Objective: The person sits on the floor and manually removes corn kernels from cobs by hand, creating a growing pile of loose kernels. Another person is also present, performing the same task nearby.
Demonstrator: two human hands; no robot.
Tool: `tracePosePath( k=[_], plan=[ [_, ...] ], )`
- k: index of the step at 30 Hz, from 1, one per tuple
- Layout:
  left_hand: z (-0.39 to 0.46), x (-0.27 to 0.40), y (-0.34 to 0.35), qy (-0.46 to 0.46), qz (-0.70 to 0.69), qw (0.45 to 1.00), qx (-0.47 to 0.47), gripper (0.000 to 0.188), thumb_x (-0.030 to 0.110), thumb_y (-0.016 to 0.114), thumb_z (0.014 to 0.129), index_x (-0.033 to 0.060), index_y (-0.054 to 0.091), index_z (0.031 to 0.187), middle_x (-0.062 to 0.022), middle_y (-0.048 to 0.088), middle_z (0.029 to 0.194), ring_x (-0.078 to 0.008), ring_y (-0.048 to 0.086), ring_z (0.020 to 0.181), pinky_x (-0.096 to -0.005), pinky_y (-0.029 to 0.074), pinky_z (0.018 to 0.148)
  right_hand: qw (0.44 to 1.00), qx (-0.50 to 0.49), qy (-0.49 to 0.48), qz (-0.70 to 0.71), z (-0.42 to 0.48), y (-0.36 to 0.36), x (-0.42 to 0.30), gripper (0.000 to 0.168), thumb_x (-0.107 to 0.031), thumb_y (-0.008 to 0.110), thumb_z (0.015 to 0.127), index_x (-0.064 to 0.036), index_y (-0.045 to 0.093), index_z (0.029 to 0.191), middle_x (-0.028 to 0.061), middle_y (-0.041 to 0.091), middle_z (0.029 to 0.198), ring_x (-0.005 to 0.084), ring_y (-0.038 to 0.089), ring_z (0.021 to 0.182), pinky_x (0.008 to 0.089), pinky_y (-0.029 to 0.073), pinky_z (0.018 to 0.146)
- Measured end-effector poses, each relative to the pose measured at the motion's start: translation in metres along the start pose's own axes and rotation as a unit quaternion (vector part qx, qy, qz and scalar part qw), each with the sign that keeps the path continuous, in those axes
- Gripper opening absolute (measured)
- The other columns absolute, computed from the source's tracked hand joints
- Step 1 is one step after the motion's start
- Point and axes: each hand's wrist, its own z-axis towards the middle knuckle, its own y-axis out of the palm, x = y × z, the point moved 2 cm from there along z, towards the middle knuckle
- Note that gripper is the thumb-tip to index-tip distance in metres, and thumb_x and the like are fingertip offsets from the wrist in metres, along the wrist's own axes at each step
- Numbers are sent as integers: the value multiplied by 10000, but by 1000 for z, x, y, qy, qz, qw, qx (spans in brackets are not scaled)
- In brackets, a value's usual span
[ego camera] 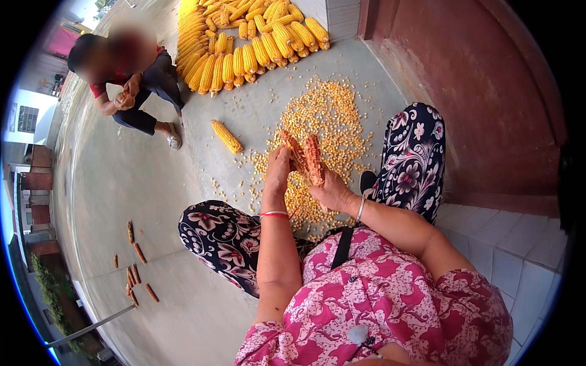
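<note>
My left hand (277,170) grips a reddish corn cob (296,153) that looks mostly stripped of kernels. A second stripped cob (313,155) stands upright in my right hand (334,188), and the two cobs touch or nearly touch side by side. Beneath both hands, loose yellow kernels (322,107) spread over the concrete floor between my knees. One full ear of corn (226,137) lies alone to the left of the kernels. Parts of both cobs are hidden by my fingers.
Full corn ears (249,59) are stacked ahead. A person (151,82) crouches at the upper left, hands together around something unclear. Several bare cobs (136,273) lie on the floor at left. A dark red door (476,91) and a tiled step (494,247) bound the right.
</note>
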Motion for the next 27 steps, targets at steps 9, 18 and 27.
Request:
tracePosePath(
  k=[9,18,27],
  plan=[
    [8,-14,-6,-20,-82,996,26,311,96,377,860,29,618,1045,-74,655,913,-160,626,780,-317,512,695,998,-28,53,35,0,-5,-14,484,-149,521,748,-24,464,1212,217,551,1104,376,552,1037,429,448,903],
    [0,-2,20,-25,-324,943,-75,356,300,496,963,21,533,1181,-118,606,1139,-245,585,1047,-413,442,971,977,-21,103,184,3,1,-3,362,-145,521,744,1,522,1075,121,600,838,215,604,756,350,489,688],
    [7,-16,32,-73,-332,940,21,149,181,538,907,38,577,928,-113,663,859,-224,665,734,-380,577,669,980,-78,93,158,-5,0,-6,357,-188,532,750,1,533,1053,154,607,840,255,590,764,377,479,728]
  ],
)
